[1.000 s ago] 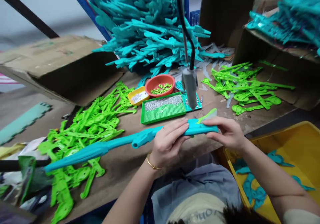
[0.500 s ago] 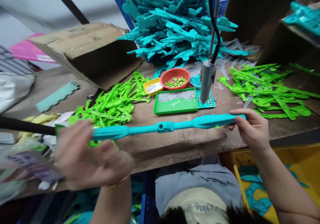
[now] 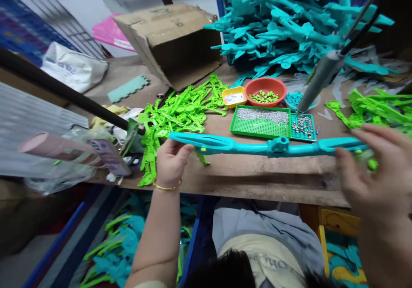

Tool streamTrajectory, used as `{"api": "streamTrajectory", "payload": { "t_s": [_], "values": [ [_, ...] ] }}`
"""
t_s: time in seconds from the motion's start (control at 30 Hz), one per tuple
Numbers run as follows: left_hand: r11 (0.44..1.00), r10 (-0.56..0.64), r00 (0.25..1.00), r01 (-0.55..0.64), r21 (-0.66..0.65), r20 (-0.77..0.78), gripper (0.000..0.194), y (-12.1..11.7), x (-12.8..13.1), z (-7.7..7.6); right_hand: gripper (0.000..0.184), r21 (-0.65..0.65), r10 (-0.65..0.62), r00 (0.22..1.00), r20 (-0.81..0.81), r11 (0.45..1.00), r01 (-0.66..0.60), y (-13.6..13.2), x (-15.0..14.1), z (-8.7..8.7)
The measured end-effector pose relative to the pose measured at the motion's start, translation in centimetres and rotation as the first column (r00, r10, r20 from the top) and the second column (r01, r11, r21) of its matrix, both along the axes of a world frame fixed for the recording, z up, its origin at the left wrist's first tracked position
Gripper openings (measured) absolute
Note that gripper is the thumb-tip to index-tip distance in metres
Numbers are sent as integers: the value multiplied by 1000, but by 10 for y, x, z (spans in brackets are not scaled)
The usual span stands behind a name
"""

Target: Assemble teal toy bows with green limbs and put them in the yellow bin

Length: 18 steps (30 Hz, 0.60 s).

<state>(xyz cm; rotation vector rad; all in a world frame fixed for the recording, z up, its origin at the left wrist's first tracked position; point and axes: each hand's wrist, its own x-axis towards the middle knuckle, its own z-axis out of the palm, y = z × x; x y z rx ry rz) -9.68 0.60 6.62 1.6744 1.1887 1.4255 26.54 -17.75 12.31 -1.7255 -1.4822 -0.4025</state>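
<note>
The long turquoise piece (image 3: 277, 147) lies stretched between my two hands, raised over the near strip of the bench (image 3: 264, 170), its long axis running from left to right across my body, almost level, the right end perhaps a touch lower. My left fingers (image 3: 185, 152) pinch its left end, thumb on the near side, so the rest of it reaches out rightward from them. My right fingers (image 3: 347, 170) are around the other end, thumb below and the others above, but they blur, and I can't tell whether they grip or only brush it. The left is thus the surer hold; the socket at the middle is well apart from both, a little closer to the right. Just beyond the piece, between my two sets of fingers, sits the green tray (image 3: 257, 129) of silvery bits, with the small teal tray (image 3: 313, 129) beside it and the red bowl (image 3: 282, 94) behind. A heap of lime-green parts (image 3: 185, 112) spreads just past my left fingers; another green heap (image 3: 378, 107) lies beyond the right ones.
</note>
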Motion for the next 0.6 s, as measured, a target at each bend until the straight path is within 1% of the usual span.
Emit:
{"api": "streamTrajectory", "payload": {
  "t_s": [0.03, 0.07, 0.1, 0.13, 0.2, 0.27, 0.37, 0.4, 0.47, 0.53, 0.6],
  "values": [
    [999, -47, 999, 47, 11, 15, 47, -6, 3, 1, 63, -3, 147, 989, 30, 989, -147, 10, -21, 2],
    [996, -85, 996, 85, 18, 26, 48, -13, 7, 3, 61, 2, 286, 956, 66, 958, -287, 21, -42, 4],
    [993, -119, 992, 117, 26, 43, 48, -20, 9, 5, 57, 8, 401, 911, 94, 915, -403, 32, -62, 5],
    [989, -147, 988, 146, 35, 54, 49, -26, 11, 8, 51, 11, 481, 870, 111, 874, -485, 44, -80, 5],
    [976, -215, 974, 212, 50, 69, 46, -38, 14, 15, 43, 2, 582, 808, 96, 811, -584, 64, -107, 5],
    [947, -320, 945, 315, 69, 68, 42, -47, 16, 25, 36, -28, 659, 752, 29, 752, -658, 77, -121, 5],
    [889, -452, 891, 447, 94, 40, 33, -53, 18, 40, 22, -49, 731, 678, -82, 676, -735, 81, -128, 3],
    [877, -477, 879, 472, 90, 31, 31, -54, 19, 43, 20, -44, 741, 663, -106, 663, -748, 80, -128, 2],
    [859, -511, 860, 509, 63, 13, 28, -54, 21, 47, 22, -39, 754, 640, -147, 642, -766, 77, -128, -1],
    [844, -535, 845, 534, 44, -4, 27, -55, 24, 47, 24, -30, 770, 615, -167, 620, -784, 75, -128, -5],
    [846, -533, 846, 532, 38, 2, 26, -56, 26, 44, 25, -7, 777, 610, -156, 616, -787, 73, -131, -12]
  ]
}}
